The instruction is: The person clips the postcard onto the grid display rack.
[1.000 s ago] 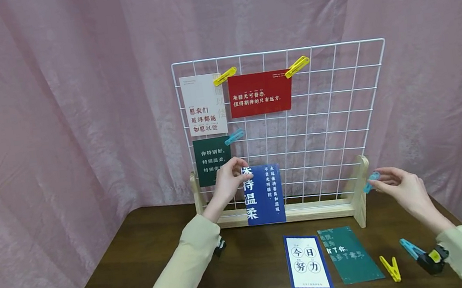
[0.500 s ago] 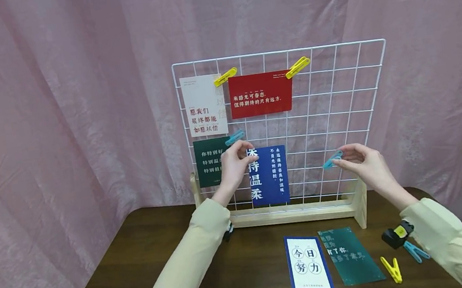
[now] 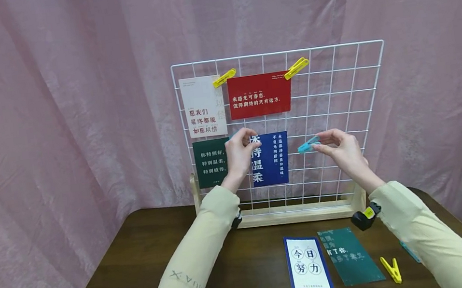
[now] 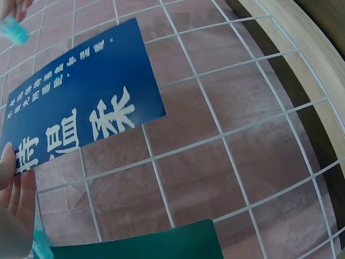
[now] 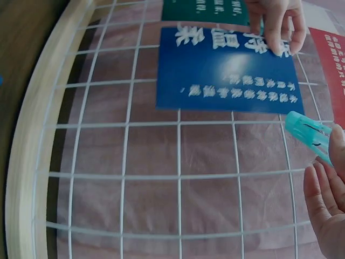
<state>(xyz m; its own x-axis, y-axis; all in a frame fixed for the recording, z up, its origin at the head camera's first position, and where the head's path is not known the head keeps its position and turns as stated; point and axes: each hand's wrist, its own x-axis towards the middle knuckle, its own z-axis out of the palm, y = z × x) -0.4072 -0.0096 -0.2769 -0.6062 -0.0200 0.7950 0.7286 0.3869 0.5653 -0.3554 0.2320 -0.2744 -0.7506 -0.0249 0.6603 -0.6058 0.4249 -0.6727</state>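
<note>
Two hands are at the white wire grid [image 3: 332,46], each grip pinching something. The left hand [image 3: 240,155] holds the blue card [image 3: 271,160] near its upper left corner, below the red card [image 3: 259,95] and to the right of the dark green card [image 3: 210,163]; that corner hold seems to leave the opposite side uncovered. The right hand [image 3: 340,149] pinches a blue clip [image 3: 307,144], its free end towards the card's right edge and apart from it, presumably to have the tip unobstructed. Yellow clips [image 3: 297,68] at upper corners likely explain why the red and white card [image 3: 203,108] hang unaided. Whether the blue card touches wire, I cannot tell.
</note>
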